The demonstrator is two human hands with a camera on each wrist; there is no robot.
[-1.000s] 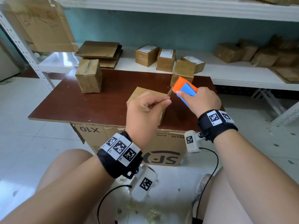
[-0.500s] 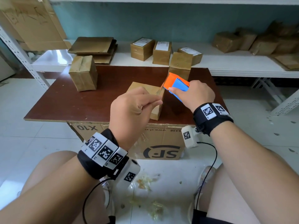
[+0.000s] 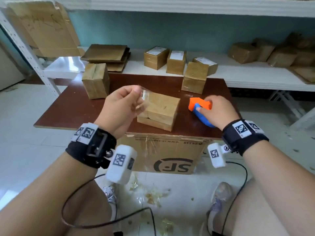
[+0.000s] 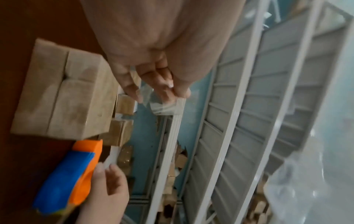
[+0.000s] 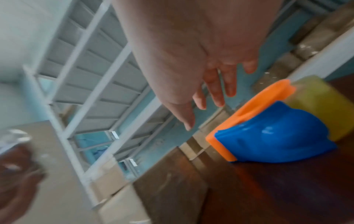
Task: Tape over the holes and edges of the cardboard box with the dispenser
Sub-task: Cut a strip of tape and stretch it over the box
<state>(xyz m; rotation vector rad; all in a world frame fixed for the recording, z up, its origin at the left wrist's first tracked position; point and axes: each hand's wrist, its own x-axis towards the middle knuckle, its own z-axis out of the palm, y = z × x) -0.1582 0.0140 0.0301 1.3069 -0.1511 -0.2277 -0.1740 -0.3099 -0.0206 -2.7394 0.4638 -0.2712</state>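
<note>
Head view: left hand pinches clear tape above the box; right hand rests on the dispenser, its fingers loose, taped boxes just behind.

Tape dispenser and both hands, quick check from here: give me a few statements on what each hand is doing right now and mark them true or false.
1. The left hand pinches a piece of clear tape. True.
2. The tape dispenser is lifted high above the table. False: it sits on the brown table, under the right hand.
3. The dispenser lies left of the cardboard box. False: it lies to its right.
4. The left hand is raised over the box's near left corner. True.
5. The box carries a white label. False: its top is plain.
</note>
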